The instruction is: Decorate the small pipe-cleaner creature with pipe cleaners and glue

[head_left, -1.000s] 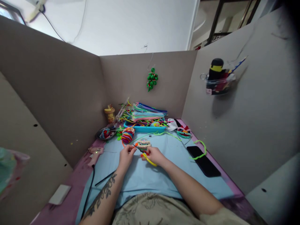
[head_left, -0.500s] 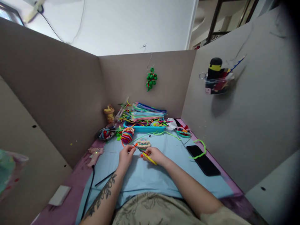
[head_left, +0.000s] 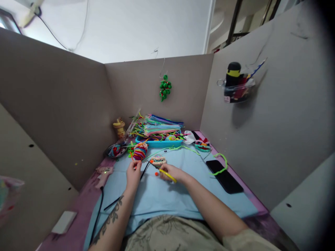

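Note:
My left hand (head_left: 133,173) is closed in a pinch on the end of a black pipe cleaner (head_left: 144,168) that arcs up toward the right. My right hand (head_left: 171,171) is closed on yellow-handled scissors (head_left: 167,175), whose tips point left toward an orange bit and the black pipe cleaner. Just beyond the scissors lies a small multicoloured pipe-cleaner craft (head_left: 157,160) on the light blue mat (head_left: 162,195). A small orange pom-pom (head_left: 156,174) lies on the mat under the scissors.
A blue tray (head_left: 157,143) heaped with coloured pipe cleaners stands at the back. A striped wound ball (head_left: 139,152), a dark bowl (head_left: 113,151), a black phone (head_left: 225,176), a green pipe cleaner (head_left: 220,164) and a glue gun (head_left: 102,172) lie around. Cardboard walls enclose three sides.
My left hand has drawn away to the left from the right hand, and a black pipe cleaner now stretches from it. The view shifted slightly left.

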`<state>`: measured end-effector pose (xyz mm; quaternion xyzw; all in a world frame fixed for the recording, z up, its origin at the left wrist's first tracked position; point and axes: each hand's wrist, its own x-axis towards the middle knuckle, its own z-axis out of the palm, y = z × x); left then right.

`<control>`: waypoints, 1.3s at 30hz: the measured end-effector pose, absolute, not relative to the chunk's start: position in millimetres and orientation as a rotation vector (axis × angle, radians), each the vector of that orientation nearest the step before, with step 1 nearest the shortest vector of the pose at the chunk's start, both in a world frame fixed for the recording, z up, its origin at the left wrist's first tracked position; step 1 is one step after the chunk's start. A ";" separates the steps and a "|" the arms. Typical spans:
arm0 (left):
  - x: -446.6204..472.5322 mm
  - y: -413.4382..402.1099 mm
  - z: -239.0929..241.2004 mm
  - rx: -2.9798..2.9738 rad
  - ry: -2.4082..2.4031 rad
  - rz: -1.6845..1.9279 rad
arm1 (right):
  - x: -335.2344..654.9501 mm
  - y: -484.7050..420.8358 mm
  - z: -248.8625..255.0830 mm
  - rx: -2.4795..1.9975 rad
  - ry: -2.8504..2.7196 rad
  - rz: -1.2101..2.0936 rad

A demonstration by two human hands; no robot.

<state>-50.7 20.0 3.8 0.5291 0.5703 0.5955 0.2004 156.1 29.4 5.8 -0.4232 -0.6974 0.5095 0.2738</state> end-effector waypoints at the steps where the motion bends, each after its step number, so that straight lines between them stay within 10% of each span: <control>1: -53.7 20.8 6.0 1.414 1.595 1.691 | 156.7 29.3 8.3 -1.128 -1.873 1.450; 18: -117.6 86.6 155.3 1.925 1.531 2.272 | 168.1 29.5 21.4 -1.083 -1.661 1.596; 25: -145.4 166.3 128.4 2.127 1.921 1.692 | 171.6 34.1 13.4 -1.080 -1.656 1.570; 39: -50.0 61.0 8.6 2.522 1.696 0.318 | 213.0 74.2 8.3 -1.231 -1.293 0.923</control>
